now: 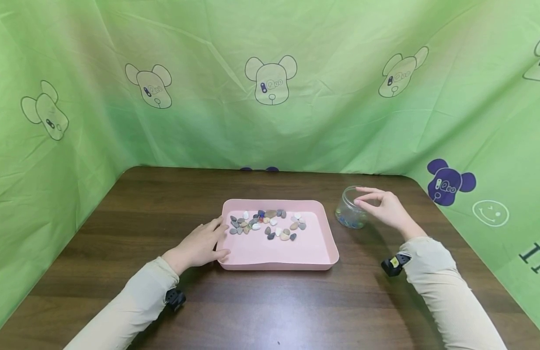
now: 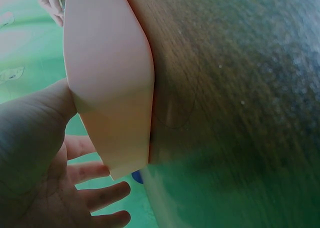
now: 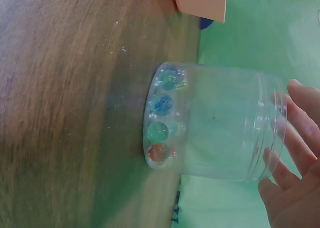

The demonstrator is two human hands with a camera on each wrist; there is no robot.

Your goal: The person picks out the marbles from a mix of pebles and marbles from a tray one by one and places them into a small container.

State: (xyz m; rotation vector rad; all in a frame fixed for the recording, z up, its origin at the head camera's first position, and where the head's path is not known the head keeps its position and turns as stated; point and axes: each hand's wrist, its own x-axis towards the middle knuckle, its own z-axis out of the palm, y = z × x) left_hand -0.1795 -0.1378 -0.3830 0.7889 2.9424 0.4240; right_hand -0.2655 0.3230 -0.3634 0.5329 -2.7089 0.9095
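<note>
A pink tray holds several smooth pebbles in grey, white and tan, and a few glassy marbles among them. My left hand rests on the tray's left rim, fingers spread and loosely bent. Right of the tray stands a clear jar, upright and uncovered. Green, blue and reddish marbles lie on its bottom. At the jar's mouth is my right hand, its fingertips reaching over the rim with fingers fairly straight. I see nothing between those fingertips.
A dark brown wooden table carries the tray and jar. Green cloth with bear-head prints hangs behind it and along both sides. A black wrist camera sits on each sleeve.
</note>
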